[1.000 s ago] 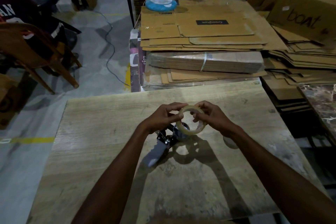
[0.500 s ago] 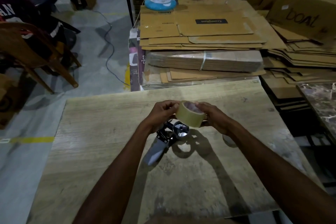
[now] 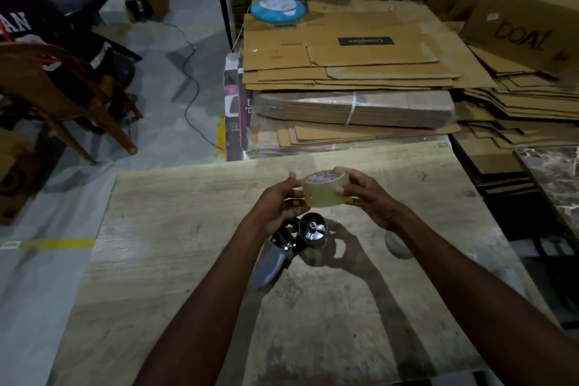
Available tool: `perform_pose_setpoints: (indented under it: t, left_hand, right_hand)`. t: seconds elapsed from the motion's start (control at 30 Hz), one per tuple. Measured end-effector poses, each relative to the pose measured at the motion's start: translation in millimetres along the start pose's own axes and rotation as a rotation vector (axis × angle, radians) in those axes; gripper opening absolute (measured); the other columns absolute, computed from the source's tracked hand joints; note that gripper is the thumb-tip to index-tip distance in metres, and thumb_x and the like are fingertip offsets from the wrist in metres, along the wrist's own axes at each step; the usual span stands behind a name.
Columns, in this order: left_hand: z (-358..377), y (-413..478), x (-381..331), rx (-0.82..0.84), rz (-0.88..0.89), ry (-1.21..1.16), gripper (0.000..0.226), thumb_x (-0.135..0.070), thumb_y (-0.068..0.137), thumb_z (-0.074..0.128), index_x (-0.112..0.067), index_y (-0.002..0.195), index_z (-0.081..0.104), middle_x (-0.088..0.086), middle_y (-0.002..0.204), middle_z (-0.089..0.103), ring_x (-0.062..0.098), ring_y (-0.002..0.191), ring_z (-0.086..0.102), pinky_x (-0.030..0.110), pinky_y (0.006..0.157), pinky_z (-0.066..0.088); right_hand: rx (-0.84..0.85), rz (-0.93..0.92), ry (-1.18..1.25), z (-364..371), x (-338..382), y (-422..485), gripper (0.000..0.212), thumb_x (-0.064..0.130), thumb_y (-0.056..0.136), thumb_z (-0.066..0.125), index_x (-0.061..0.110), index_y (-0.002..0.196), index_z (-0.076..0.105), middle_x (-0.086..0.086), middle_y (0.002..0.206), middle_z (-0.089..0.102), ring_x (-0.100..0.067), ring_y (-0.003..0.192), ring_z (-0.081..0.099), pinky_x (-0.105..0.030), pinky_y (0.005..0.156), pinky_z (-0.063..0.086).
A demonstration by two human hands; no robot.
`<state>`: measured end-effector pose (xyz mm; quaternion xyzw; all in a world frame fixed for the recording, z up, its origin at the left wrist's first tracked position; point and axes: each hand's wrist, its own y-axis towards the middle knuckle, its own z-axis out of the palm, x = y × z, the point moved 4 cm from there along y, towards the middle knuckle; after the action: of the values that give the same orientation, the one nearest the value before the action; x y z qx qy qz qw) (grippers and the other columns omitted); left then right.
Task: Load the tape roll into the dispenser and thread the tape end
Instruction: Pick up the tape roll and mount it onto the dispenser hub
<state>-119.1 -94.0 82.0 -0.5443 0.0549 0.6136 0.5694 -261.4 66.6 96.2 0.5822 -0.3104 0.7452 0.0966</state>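
Both hands, left hand (image 3: pixel 275 207) and right hand (image 3: pixel 369 197), grip the clear tape roll (image 3: pixel 326 193) above the tape dispenser (image 3: pixel 291 244). Loading and threading both remain undone.

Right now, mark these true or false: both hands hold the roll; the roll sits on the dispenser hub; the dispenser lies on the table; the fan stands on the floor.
1. Left hand and right hand hold the tape roll: true.
2. The roll sits on the dispenser hub: false, it is held above, the hub bare.
3. The dispenser lies on the table: true.
4. The fan stands on the floor: false, on stacked cardboard.
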Motion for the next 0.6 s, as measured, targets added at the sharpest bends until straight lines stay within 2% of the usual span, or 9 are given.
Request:
perform_pose_setpoints:
  t: [0.1, 0.2, 0.3, 0.37, 0.43, 0.5, 0.6]
  left_hand:
    - [7.9, -4.1, -3.1, 0.055, -0.040, -0.115, 0.031, -0.035, 0.103, 0.056, -0.005, 0.104, 0.066, 0.005, 0.076, 0.060, 0.019, 0.071, 0.065, 0.033, 0.072, 0.063]
    - [7.3, -1.8, -7.7, 0.026, 0.044, -0.010, 0.031, -0.033, 0.103, 0.058, -0.006, 0.110, 0.070, 0.003, 0.080, 0.065, 0.019, 0.076, 0.067, 0.030, 0.070, 0.060]
    - [6.8, 1.3, -7.8, -0.053, 0.137, 0.138, 0.022, -0.027, 0.100, 0.064, -0.009, 0.111, 0.073, 0.008, 0.095, 0.069, 0.020, 0.079, 0.066, 0.033, 0.072, 0.054]
    - [6.8, 0.0, -11.0, -0.096, 0.261, 0.292, 0.021, -0.018, 0.101, 0.063, -0.013, 0.120, 0.071, 0.006, 0.105, 0.069, 0.017, 0.089, 0.066, 0.029, 0.071, 0.058]
    - [6.4, -2.1, -13.3, -0.068, 0.381, 0.410, 0.030, -0.014, 0.101, 0.063, -0.014, 0.131, 0.066, 0.001, 0.117, 0.069, 0.014, 0.099, 0.068, 0.030, 0.077, 0.062]
    - [4.2, -3.3, -12.6, 0.004, 0.465, 0.496, 0.039, -0.010, 0.099, 0.064, -0.013, 0.138, 0.061, 0.003, 0.127, 0.067, 0.016, 0.105, 0.069, 0.036, 0.083, 0.063]
    - [3.4, -4.4, -12.1, 0.063, 0.553, 0.627, 0.043, -0.002, 0.096, 0.066, -0.011, 0.138, 0.062, 0.006, 0.130, 0.065, 0.018, 0.103, 0.070, 0.038, 0.081, 0.063]
  right_hand:
    - [-0.034, 0.023, 0.131, 3.1, 0.9, 0.3, 0.073, 0.048, 0.067, 0.073, 0.018, 0.132, 0.057, -0.013, 0.129, 0.063, -0.029, 0.117, 0.060, -0.042, 0.098, 0.050]
    - [-0.037, 0.070, 0.300, 7.6, -6.5, 0.5, 0.078, 0.059, 0.073, 0.061, 0.013, 0.136, 0.057, -0.022, 0.132, 0.062, -0.032, 0.114, 0.061, -0.044, 0.099, 0.048]
    - [-0.080, 0.148, 0.310, 11.7, -15.6, 2.4, 0.072, 0.063, 0.081, 0.049, 0.013, 0.133, 0.060, -0.024, 0.129, 0.064, -0.032, 0.104, 0.065, -0.039, 0.085, 0.052]
    - [-0.118, 0.225, 0.256, 12.2, -20.0, 3.7, 0.065, 0.063, 0.091, 0.039, 0.014, 0.128, 0.061, -0.023, 0.122, 0.068, -0.033, 0.096, 0.068, -0.035, 0.076, 0.052]
    - [-0.137, 0.306, 0.203, 11.1, -23.3, 4.4, 0.070, 0.067, 0.091, 0.037, 0.012, 0.128, 0.062, -0.020, 0.116, 0.071, -0.033, 0.093, 0.068, -0.033, 0.072, 0.051]
    - [-0.146, 0.391, 0.136, 11.5, -23.2, 2.7, 0.076, 0.074, 0.089, 0.036, 0.011, 0.121, 0.064, -0.017, 0.100, 0.073, -0.028, 0.083, 0.068, -0.029, 0.063, 0.050]
    - [-0.132, 0.483, 0.068, 14.3, -21.1, -1.8, 0.083, 0.083, 0.087, 0.031, 0.009, 0.110, 0.062, -0.015, 0.091, 0.067, -0.022, 0.065, 0.063, -0.023, 0.051, 0.046]
